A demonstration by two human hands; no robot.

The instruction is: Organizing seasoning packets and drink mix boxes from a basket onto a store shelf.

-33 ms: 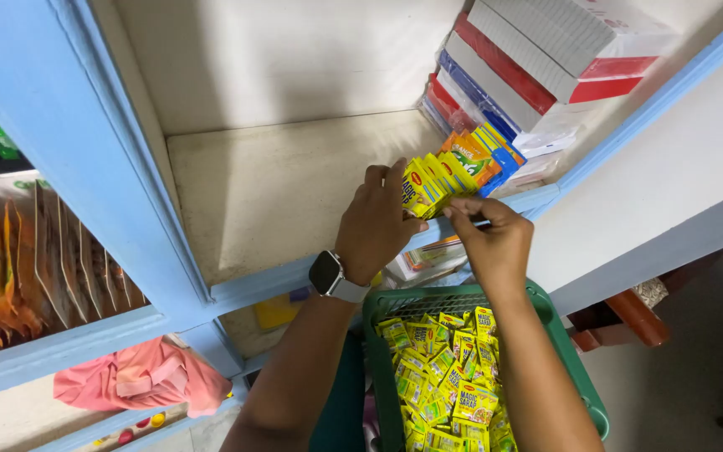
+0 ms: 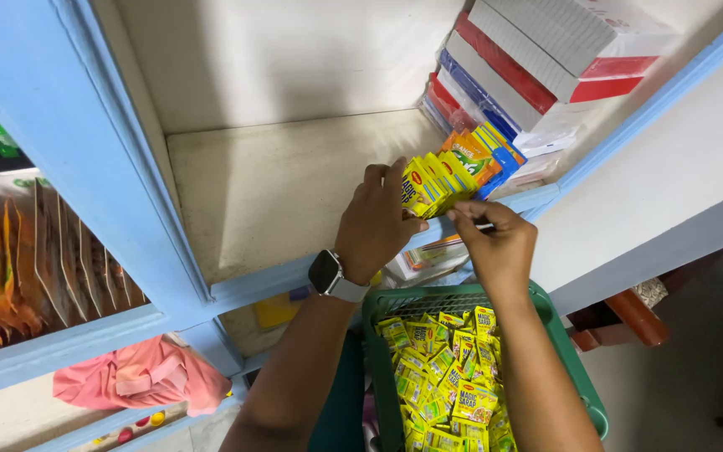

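Below me the green basket (image 2: 583,368) is full of small yellow sachets (image 2: 445,377). Just above it my right hand (image 2: 495,243) pinches shut on a thin strip end at the shelf edge (image 2: 261,280), while my left hand (image 2: 376,222) closes on the row of yellow sachets (image 2: 430,186). I should keep them upright and squared against the orange and blue packs (image 2: 485,155) behind.

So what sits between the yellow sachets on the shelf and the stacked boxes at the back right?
In the head view, a few orange and blue packets stand between the yellow sachets and the stacked boxes; no bare shelf shows there.
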